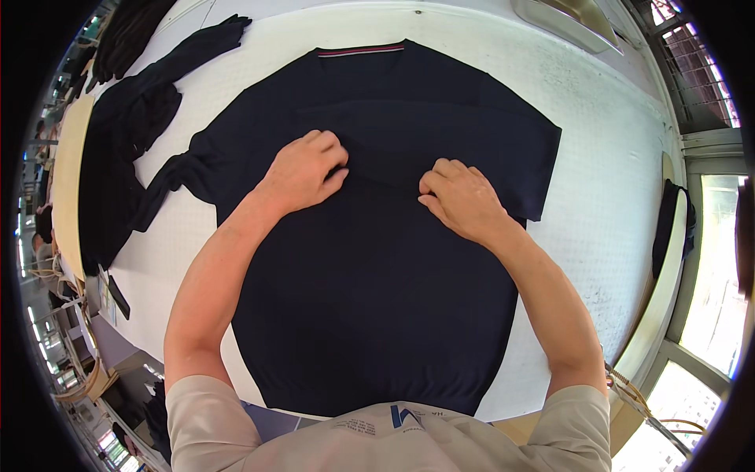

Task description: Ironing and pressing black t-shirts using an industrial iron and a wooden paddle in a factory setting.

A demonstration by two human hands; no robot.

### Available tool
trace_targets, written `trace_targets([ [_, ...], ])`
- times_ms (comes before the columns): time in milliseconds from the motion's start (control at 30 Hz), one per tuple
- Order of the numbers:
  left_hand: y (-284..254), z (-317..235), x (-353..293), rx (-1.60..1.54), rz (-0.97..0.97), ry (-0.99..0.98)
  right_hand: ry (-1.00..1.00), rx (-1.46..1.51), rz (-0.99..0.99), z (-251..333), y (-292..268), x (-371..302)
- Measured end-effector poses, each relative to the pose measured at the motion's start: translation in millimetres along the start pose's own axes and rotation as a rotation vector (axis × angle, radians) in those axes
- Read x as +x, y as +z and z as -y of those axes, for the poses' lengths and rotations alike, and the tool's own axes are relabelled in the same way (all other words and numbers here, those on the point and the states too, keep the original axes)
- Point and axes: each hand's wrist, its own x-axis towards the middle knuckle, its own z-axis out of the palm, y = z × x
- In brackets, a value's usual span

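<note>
A dark navy sweater (377, 299) lies spread over the white table, its neckline at the far side and its hem toward me. Inside the neck a red and white striped band shows. My left hand (308, 169) is on the chest left of the middle, fingers curled down onto the knit. To the right, my right hand (464, 197) is closed in the same way on the sweater front. Both fingertips are partly hidden, so how much cloth they pinch is unclear. The left sleeve is bunched beside the body; the right one lies folded in.
Dark garments (126, 141) are heaped along the table's left side. A metal tray (566, 23) stands at the far right edge of the white table (605, 157). A dark cloth (670, 228) hangs by the window, with a hose (629, 389) at the lower right.
</note>
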Motion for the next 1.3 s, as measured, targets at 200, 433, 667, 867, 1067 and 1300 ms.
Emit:
trace_targets([
  [200, 11, 8, 1, 0.242, 0.062, -0.492, 0.251, 0.077, 0.256, 11, -21, -3],
  [433, 74, 6, 21, 0.234, -0.091, -0.771, 0.443, -0.371, -0.340, -99, 21, -16],
  [667, 44, -4, -18, 0.267, 0.052, -0.536, 0.571, -0.315, -0.257, -114, 12, -39],
  [867, 0, -41, -69, 0.230, 0.144, -0.461, 0.600, -0.395, -0.232, -102, 31, -46],
  [1067, -30, 27, -301, -0.009, -0.598, -1.316, 0.601, -0.462, -0.200, -104, 32, -52],
  [1300, -97, 138, -445, 0.149, -0.579, -1.547, 0.453, -0.263, -0.222, 7, 25, -21],
])
